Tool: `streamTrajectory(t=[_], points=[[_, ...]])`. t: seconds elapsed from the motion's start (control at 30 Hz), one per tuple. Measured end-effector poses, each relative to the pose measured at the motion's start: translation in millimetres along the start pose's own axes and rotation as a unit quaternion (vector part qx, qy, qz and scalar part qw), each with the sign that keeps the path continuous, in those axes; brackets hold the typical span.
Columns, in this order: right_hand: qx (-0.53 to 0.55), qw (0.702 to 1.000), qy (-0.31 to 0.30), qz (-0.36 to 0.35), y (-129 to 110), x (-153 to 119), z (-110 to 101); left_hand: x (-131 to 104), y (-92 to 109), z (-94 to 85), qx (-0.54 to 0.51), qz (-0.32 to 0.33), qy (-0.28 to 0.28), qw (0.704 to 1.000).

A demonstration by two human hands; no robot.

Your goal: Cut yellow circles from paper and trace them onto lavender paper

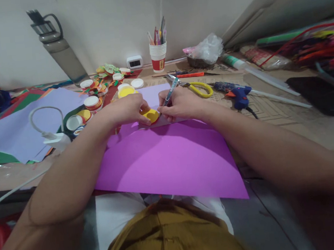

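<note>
My left hand (131,111) grips a small round yellow piece (150,116) with a reddish lower edge, holding it on a light lilac sheet (153,96). In my right hand (175,103) is a blue-grey pen (171,91), its lower end beside the yellow piece; the tip is too small to make out. Under both wrists a large purple sheet (170,160) reaches over the table's front edge. Just behind my left hand lies a yellow disc (126,91), with a white lid (137,83) next to it.
Yellow-handled scissors (200,89) and a blue glue gun (239,96) lie right of my right hand. A paper cup of pens (158,58) stands behind. At the left are a bottle (64,58), a white plug (57,140) and stacked coloured paper (35,123).
</note>
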State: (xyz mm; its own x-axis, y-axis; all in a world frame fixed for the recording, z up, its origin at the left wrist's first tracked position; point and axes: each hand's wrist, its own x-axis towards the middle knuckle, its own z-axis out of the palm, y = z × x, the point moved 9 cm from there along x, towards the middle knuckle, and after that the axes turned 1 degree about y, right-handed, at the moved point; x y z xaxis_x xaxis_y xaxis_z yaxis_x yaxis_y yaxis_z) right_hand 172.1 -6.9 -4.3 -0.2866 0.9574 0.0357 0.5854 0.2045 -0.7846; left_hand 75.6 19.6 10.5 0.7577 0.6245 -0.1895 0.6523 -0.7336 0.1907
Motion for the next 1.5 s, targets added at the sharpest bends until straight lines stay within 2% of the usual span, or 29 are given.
streamTrajectory(t=[0.27,0.53,0.7,0.9,0.97,1.1,1.27,1.5], points=[[-0.021,0.999,-0.019,-0.02,-6.8,-4.0,9.0,4.0,-5.3,4.5,0.022,-0.009,-0.016,1.0],[-0.001,1.0,0.022,0.003,-10.4,-5.1,-8.4,5.2,-10.3,4.7,0.018,-0.013,-0.005,1.0],[0.027,0.999,-0.02,0.015,-7.7,-2.9,-3.0,3.5,-6.7,4.0,0.027,-0.012,-0.008,1.0],[0.045,0.995,-0.086,0.018,-10.2,-8.2,-8.3,3.4,-9.7,4.7,0.034,-0.026,-0.007,0.999],[0.042,0.997,-0.059,0.03,-9.4,-12.1,-13.1,4.1,-11.9,6.0,0.035,-0.031,-0.009,0.999],[0.035,0.998,0.038,0.023,-8.7,-20.0,-14.8,4.5,-13.6,7.7,0.037,-0.042,-0.017,0.998],[0.017,0.998,0.06,-0.024,-7.1,-22.8,4.9,3.6,-11.1,7.6,0.035,-0.041,-0.025,0.998],[-0.034,0.994,0.091,-0.05,-8.7,-20.1,7.5,4.0,-9.2,8.8,0.034,-0.031,-0.023,0.999]])
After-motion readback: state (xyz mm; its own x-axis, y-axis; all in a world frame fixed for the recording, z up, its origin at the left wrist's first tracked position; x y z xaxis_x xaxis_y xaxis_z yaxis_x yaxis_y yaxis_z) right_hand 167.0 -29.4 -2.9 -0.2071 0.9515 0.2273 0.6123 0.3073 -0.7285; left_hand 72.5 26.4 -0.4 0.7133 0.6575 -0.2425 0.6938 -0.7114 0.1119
